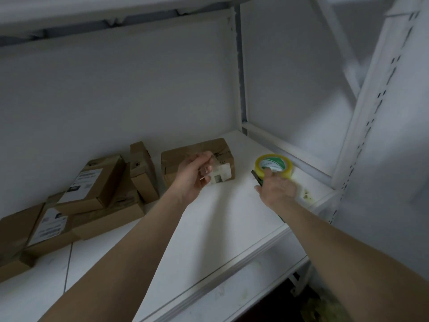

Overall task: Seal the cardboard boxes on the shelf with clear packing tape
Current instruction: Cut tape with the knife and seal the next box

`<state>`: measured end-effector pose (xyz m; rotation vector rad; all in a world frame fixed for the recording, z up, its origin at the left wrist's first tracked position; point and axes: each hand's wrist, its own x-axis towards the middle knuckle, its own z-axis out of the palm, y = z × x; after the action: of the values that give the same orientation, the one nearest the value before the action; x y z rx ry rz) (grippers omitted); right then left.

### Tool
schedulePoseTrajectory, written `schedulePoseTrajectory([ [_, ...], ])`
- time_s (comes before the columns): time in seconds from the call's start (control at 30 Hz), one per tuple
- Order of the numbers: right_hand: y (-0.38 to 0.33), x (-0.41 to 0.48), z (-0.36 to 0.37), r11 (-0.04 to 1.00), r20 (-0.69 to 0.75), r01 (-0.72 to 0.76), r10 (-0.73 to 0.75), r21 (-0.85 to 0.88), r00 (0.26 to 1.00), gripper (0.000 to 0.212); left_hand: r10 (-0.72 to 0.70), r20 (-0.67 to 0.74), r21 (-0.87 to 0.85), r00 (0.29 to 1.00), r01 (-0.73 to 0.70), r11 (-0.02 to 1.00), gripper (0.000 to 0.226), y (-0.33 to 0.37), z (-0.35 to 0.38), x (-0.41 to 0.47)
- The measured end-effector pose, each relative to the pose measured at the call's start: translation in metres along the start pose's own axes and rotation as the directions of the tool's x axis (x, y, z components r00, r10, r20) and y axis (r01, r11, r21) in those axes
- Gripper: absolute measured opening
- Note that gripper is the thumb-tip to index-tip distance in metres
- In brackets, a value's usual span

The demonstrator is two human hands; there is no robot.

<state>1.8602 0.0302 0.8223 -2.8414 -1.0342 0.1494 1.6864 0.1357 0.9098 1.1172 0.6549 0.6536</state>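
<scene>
Now the left hand [192, 176] pinches a strip of clear tape [214, 165] over the cardboard box [199, 149] on the shelf [209, 228]. Blurred, the right hand [277, 189] touches the yellow tape roll [278, 162], over a dark cutter [255, 176]; whether it grasps anything, I cannot tell.

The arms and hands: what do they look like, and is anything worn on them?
The left arm and the right arm are bare, with no sleeves in view. The left hand and the right hand wear no gloves. No watch or bracelet shows at either wrist. Rings are too blurred to tell.
</scene>
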Motion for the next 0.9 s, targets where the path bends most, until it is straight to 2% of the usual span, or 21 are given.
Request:
schedulePoseTrajectory([
  [0.1,0.001,-0.002,-0.007,0.994,-0.097,0.029,-0.019,0.103,0.995,0.054,-0.051,0.055,-0.125,0.997,0.057,0.991,0.018,0.002,0.002,0.0],
  [0.17,-0.006,-0.003,-0.014,0.936,-0.151,0.119,-0.072,0.331,0.986,0.042,-0.092,0.097,-0.204,0.991,0.11,0.973,0.022,0.004,0.004,0.0],
  [0.2,-0.011,-0.003,-0.017,0.857,-0.129,0.136,-0.082,0.497,0.988,0.038,-0.106,0.121,-0.24,0.987,0.133,0.962,0.023,0.005,0.005,0.0],
  [0.23,-0.017,-0.004,-0.021,0.727,-0.068,0.108,-0.084,0.678,0.994,0.037,-0.116,0.151,-0.275,0.982,0.155,0.949,0.023,0.007,0.006,0.001],
  [0.27,-0.024,-0.008,-0.025,0.554,0.046,0.014,-0.095,0.833,0.994,0.038,-0.121,0.188,-0.307,0.975,0.175,0.935,0.02,0.008,0.006,0.001],
  [0.3,-0.032,-0.013,-0.03,0.374,0.202,-0.136,-0.142,0.917,0.969,0.04,-0.122,0.226,-0.335,0.966,0.195,0.922,0.015,0.01,0.007,0.002],
  [0.33,-0.038,-0.018,-0.034,0.237,0.349,-0.295,-0.23,0.925,0.909,0.046,-0.122,0.255,-0.355,0.959,0.21,0.911,0.012,0.012,0.008,0.003],
  [0.37,-0.043,-0.022,-0.034,0.167,0.453,-0.421,-0.329,0.891,0.829,0.055,-0.121,0.274,-0.37,0.954,0.221,0.903,0.011,0.013,0.008,0.002],
  [0.43,-0.049,-0.026,-0.032,0.114,0.537,-0.559,-0.486,0.821,0.69,0.07,-0.118,0.292,-0.39,0.949,0.231,0.891,0.013,0.014,0.007,0.002],
  [0.47,-0.051,-0.027,-0.032,0.083,0.538,-0.592,-0.534,0.801,0.652,0.071,-0.116,0.29,-0.393,0.95,0.229,0.891,0.013,0.015,0.005,0.001],
  [0.53,-0.054,-0.027,-0.033,0.025,0.529,-0.624,-0.556,0.781,0.641,0.052,-0.115,0.27,-0.38,0.956,0.216,0.9,0.012,0.016,-0.002,0.0],
  [0.6,-0.057,-0.026,-0.034,-0.008,0.538,-0.632,-0.518,0.775,0.665,0.023,-0.121,0.242,-0.344,0.963,0.202,0.917,0.009,0.016,-0.011,0.0],
  [0.67,-0.057,-0.021,-0.035,-0.02,0.527,-0.599,-0.454,0.8,0.719,0.007,-0.127,0.187,-0.281,0.974,0.177,0.943,0.007,0.018,-0.022,0.002],
  [0.8,-0.052,-0.008,-0.049,-0.093,0.445,-0.501,-0.339,0.861,0.829,0.004,-0.08,-0.011,-0.027,0.997,0.079,0.996,0.011,0.026,-0.046,0.011],
  [0.9,-0.051,0.001,-0.065,0.067,0.359,-0.354,-0.266,0.933,0.895,0.012,0.022,-0.123,0.319,0.992,0.018,0.948,0.005,0.032,-0.059,0.019],
])
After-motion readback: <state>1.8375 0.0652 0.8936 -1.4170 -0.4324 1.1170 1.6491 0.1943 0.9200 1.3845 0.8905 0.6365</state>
